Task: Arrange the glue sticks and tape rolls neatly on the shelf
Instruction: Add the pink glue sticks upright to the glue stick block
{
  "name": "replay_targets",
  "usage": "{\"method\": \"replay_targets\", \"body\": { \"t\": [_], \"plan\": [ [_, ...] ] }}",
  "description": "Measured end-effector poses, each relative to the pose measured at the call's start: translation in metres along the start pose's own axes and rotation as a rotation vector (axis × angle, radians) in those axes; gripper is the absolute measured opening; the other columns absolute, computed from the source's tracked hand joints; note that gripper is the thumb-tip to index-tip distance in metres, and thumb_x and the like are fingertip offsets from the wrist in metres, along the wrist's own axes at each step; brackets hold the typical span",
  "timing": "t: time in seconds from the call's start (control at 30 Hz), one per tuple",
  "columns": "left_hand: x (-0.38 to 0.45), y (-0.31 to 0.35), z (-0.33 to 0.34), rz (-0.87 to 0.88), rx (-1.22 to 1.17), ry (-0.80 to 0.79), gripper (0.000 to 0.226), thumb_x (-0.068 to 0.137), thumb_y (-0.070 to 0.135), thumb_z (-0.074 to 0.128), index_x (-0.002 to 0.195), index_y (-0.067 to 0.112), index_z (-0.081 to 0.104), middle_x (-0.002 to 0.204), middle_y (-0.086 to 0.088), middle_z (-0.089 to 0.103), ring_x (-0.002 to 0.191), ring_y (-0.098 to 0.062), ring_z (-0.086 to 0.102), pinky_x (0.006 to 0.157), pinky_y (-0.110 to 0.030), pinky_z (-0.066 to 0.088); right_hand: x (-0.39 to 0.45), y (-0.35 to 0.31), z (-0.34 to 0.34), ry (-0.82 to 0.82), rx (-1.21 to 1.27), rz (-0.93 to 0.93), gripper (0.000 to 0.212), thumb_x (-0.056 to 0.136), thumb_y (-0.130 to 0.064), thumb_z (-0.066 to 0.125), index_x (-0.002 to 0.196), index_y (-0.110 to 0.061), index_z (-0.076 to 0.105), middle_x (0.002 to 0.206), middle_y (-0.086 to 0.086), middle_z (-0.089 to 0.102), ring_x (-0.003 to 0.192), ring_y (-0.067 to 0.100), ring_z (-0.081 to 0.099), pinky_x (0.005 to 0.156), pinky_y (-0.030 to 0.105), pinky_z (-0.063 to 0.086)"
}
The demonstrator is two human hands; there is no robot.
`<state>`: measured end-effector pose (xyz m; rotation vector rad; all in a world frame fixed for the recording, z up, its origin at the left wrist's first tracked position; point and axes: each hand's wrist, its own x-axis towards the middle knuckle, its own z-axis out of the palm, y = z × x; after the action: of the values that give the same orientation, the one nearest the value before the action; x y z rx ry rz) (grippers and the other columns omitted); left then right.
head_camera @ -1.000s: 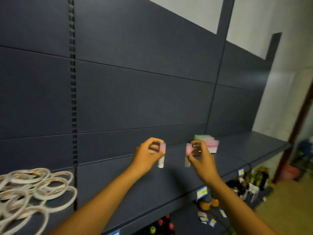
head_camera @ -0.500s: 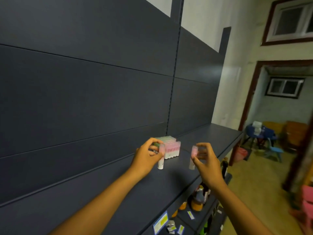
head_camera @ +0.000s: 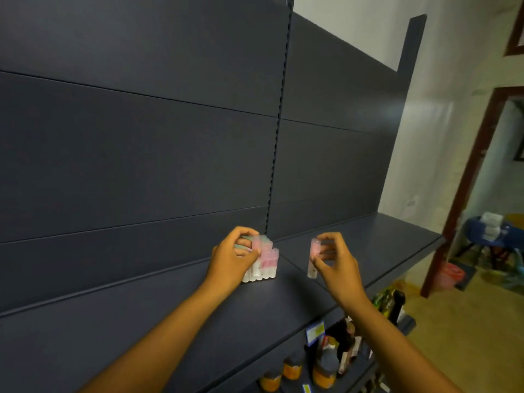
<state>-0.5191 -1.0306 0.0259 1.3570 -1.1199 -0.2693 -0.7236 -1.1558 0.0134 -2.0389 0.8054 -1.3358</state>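
A block of upright glue sticks with pink and green caps and white bodies stands on the dark blue shelf, near the back panel. My left hand holds a pink-capped glue stick right against the left front of that block. My right hand grips another pink-capped glue stick upright, a short way right of the block and above the shelf. No tape rolls are in view.
The shelf runs on to the right to its end. Bottles and jars fill the lower shelf beneath. A doorway with a blue chair behind it lies at the right.
The view has swung right, so the tape rolls at the left are out of frame. Both hands carried their glue sticks rightward; my left hand has reached the block of glue sticks.
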Motion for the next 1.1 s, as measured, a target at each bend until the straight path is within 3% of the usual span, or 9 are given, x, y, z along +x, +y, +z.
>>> {"method": "replay_targets", "body": {
  "t": [0.23, 0.33, 0.73, 0.83, 0.97, 1.1],
  "plan": [
    [0.017, -0.023, 0.003, -0.04, 0.106, 0.12, 0.03, 0.08, 0.004, 0.074, 0.098, 0.026, 0.065, 0.091, -0.009, 0.066, 0.068, -0.018, 0.064, 0.07, -0.034, 0.056, 0.048, 0.029, 0.024, -0.1, 0.105, -0.051, 0.038, 0.086, 0.004, 0.064, 0.108, -0.025, 0.054, 0.096, -0.005, 0.063, 0.083, 0.009, 0.062, 0.073, 0.018, 0.053],
    [0.03, -0.033, 0.001, -0.037, 0.112, 0.155, 0.028, 0.082, 0.007, 0.073, 0.097, 0.028, 0.064, 0.091, -0.007, 0.068, 0.069, -0.015, 0.065, 0.071, -0.035, 0.056, 0.067, 0.037, 0.04, -0.109, 0.126, -0.077, 0.038, 0.084, 0.005, 0.063, 0.107, -0.024, 0.055, 0.094, -0.005, 0.064, 0.082, 0.011, 0.062, 0.072, 0.017, 0.053],
    [0.053, -0.05, 0.011, -0.02, 0.143, 0.264, 0.024, 0.082, 0.005, 0.073, 0.097, 0.022, 0.064, 0.089, -0.003, 0.068, 0.068, -0.011, 0.063, 0.069, -0.026, 0.055, 0.115, 0.071, 0.078, -0.166, 0.206, -0.097, 0.035, 0.084, 0.004, 0.065, 0.1, -0.025, 0.056, 0.09, -0.009, 0.067, 0.083, 0.005, 0.065, 0.069, 0.013, 0.051],
    [0.051, -0.048, 0.014, -0.025, 0.17, 0.311, 0.025, 0.082, 0.003, 0.073, 0.097, 0.021, 0.064, 0.089, -0.003, 0.068, 0.068, -0.011, 0.062, 0.068, -0.023, 0.055, 0.119, 0.083, 0.083, -0.224, 0.227, -0.103, 0.03, 0.085, 0.002, 0.065, 0.099, -0.024, 0.057, 0.088, -0.008, 0.068, 0.082, 0.005, 0.066, 0.07, 0.014, 0.052],
    [0.046, -0.043, 0.026, -0.043, 0.214, 0.387, 0.027, 0.081, 0.0, 0.072, 0.097, 0.02, 0.065, 0.087, 0.0, 0.067, 0.067, -0.009, 0.061, 0.066, -0.016, 0.052, 0.122, 0.1, 0.087, -0.347, 0.191, -0.104, 0.032, 0.083, 0.002, 0.065, 0.095, -0.027, 0.058, 0.088, -0.006, 0.069, 0.079, 0.01, 0.066, 0.069, 0.025, 0.057],
    [0.033, -0.039, 0.043, -0.062, 0.219, 0.456, 0.024, 0.081, 0.0, 0.073, 0.097, 0.017, 0.065, 0.083, 0.004, 0.065, 0.059, -0.003, 0.056, 0.063, -0.012, 0.049, 0.122, 0.112, 0.091, -0.413, 0.167, -0.163, 0.018, 0.082, -0.001, 0.07, 0.086, -0.018, 0.063, 0.089, -0.008, 0.069, 0.072, 0.004, 0.065, 0.067, 0.022, 0.055]
  ]
}}
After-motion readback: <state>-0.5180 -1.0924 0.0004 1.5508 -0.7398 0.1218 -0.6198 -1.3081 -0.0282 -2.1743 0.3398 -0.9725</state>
